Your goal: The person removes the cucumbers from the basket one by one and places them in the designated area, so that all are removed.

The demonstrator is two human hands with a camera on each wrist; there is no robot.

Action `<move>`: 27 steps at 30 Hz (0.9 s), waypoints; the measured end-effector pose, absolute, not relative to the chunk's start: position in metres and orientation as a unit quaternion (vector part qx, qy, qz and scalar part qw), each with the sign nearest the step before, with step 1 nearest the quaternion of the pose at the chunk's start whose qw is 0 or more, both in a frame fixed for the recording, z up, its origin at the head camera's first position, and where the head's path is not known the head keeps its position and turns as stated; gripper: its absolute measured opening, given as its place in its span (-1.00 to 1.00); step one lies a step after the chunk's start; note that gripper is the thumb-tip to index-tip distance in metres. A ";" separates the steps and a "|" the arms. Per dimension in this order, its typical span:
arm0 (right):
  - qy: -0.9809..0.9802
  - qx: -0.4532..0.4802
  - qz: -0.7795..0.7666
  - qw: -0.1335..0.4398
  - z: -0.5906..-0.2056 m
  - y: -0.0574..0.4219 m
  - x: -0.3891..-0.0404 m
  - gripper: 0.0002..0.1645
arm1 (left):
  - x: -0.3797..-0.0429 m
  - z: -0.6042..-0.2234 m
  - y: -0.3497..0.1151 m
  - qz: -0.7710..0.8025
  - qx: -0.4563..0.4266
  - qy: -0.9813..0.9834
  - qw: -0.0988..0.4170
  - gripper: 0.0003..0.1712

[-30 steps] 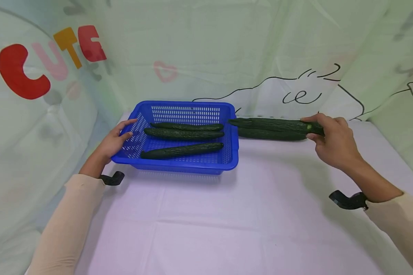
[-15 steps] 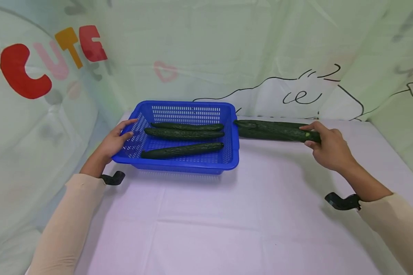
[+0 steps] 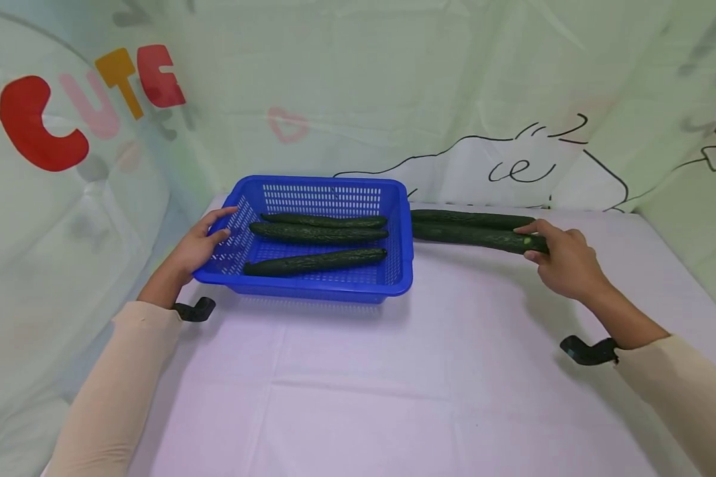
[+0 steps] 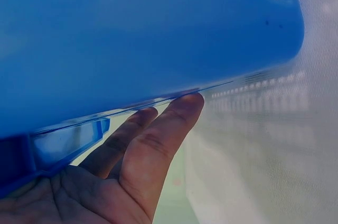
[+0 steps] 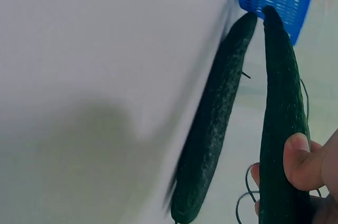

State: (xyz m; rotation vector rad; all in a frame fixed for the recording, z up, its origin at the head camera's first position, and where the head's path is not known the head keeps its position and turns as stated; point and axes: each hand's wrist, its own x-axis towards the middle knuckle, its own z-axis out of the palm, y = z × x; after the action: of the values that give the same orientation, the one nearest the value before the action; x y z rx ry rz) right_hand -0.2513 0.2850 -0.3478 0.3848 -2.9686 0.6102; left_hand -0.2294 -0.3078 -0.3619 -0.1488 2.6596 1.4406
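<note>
My left hand [image 3: 198, 246] holds the left rim of a blue perforated plastic basket [image 3: 316, 287]. In the left wrist view, its fingers [image 4: 158, 145] lie against the basket's outer wall. Inside the basket are three dark green cucumbers, among them the front cucumber [image 3: 316, 262], set apart from the other two. At the right, my right hand [image 3: 567, 262] pinches the right end of a long cucumber [image 3: 471, 235], thumb on the near side. Behind it lies another cucumber [image 3: 471, 218]. The left ends of both reach the basket's right side, where the rim hides them.
A white cloth covers the table [image 3: 358, 397]. Behind it hangs a pale green cloth backdrop [image 3: 346, 86] with printed letters and line drawings. Each wrist carries a black camera mount, such as the right mount [image 3: 587, 351].
My right hand has moved slightly left and nearer, bringing its cucumber down in front of the other one, which now shows behind. The left hand and basket have stayed put.
</note>
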 end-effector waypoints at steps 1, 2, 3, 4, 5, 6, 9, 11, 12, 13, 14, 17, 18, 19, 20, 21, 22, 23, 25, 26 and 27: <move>-0.970 0.131 0.199 0.038 -0.349 0.283 -0.252 -0.52 | -0.229 -0.362 -0.308 0.476 -0.050 0.876 0.057 -0.39; -0.970 0.138 0.198 0.033 -0.351 0.280 -0.253 -0.51 | -0.229 -0.361 -0.308 0.476 -0.051 0.876 0.057 -0.39; -0.969 0.146 0.198 0.030 -0.353 0.279 -0.254 -0.51 | -0.229 -0.361 -0.308 0.477 -0.050 0.875 0.058 -0.39; -0.968 0.153 0.197 0.027 -0.355 0.277 -0.255 -0.51 | -0.229 -0.361 -0.308 0.478 -0.051 0.875 0.058 -0.40; -0.967 0.160 0.197 0.025 -0.358 0.276 -0.256 -0.51 | -0.229 -0.361 -0.308 0.478 -0.052 0.875 0.058 -0.40; -0.966 0.165 0.197 0.024 -0.360 0.275 -0.258 -0.51 | -0.229 -0.361 -0.308 0.477 -0.054 0.875 0.058 -0.40; -0.964 0.175 0.197 0.025 -0.365 0.274 -0.263 -0.52 | -0.228 -0.361 -0.308 0.476 -0.055 0.876 0.057 -0.40; -0.964 0.179 0.196 0.027 -0.369 0.274 -0.267 -0.52 | -0.228 -0.361 -0.308 0.475 -0.056 0.876 0.056 -0.40; -0.964 0.181 0.194 0.025 -0.370 0.274 -0.270 -0.51 | -0.229 -0.362 -0.308 0.476 -0.057 0.876 0.056 -0.40; -0.964 0.185 0.191 0.023 -0.372 0.275 -0.273 -0.51 | -0.228 -0.362 -0.308 0.476 -0.056 0.876 0.056 -0.40; -0.963 0.188 0.191 0.022 -0.373 0.275 -0.275 -0.50 | -0.228 -0.361 -0.308 0.476 -0.056 0.876 0.056 -0.40; -0.960 0.206 0.189 0.023 -0.377 0.278 -0.283 -0.50 | -0.228 -0.361 -0.307 0.475 -0.056 0.877 0.055 -0.40; -0.957 0.215 0.193 0.024 -0.379 0.279 -0.286 -0.50 | -0.228 -0.360 -0.307 0.474 -0.056 0.877 0.055 -0.40; -0.955 0.223 0.196 0.028 -0.380 0.280 -0.289 -0.51 | -0.228 -0.360 -0.307 0.472 -0.056 0.878 0.055 -0.40; -0.951 0.233 0.199 0.033 -0.382 0.281 -0.292 -0.51 | -0.228 -0.359 -0.306 0.471 -0.058 0.878 0.053 -0.40; -0.948 0.242 0.202 0.038 -0.385 0.282 -0.295 -0.52 | -0.228 -0.359 -0.307 0.470 -0.059 0.879 0.053 -0.40; -0.946 0.250 0.204 0.041 -0.387 0.283 -0.298 -0.53 | -0.229 -0.359 -0.306 0.470 -0.059 0.879 0.054 -0.39; -0.943 0.255 0.208 0.044 -0.389 0.285 -0.300 -0.53 | -0.229 -0.359 -0.306 0.470 -0.060 0.879 0.054 -0.39; -0.942 0.257 0.212 0.044 -0.392 0.286 -0.305 -0.53 | -0.229 -0.359 -0.306 0.471 -0.061 0.879 0.055 -0.39; -0.942 0.255 0.214 0.041 -0.393 0.287 -0.306 -0.53 | -0.229 -0.359 -0.306 0.471 -0.061 0.878 0.056 -0.39; -0.943 0.251 0.215 0.037 -0.394 0.287 -0.308 -0.54 | -0.229 -0.359 -0.307 0.470 -0.060 0.879 0.058 -0.38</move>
State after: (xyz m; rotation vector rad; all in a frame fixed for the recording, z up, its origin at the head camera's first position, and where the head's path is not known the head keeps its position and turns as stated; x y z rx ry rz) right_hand -0.3078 0.2865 -0.3943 0.7710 -2.8955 0.6594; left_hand -0.2286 -0.3068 -0.3594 -0.1829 2.6626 1.4255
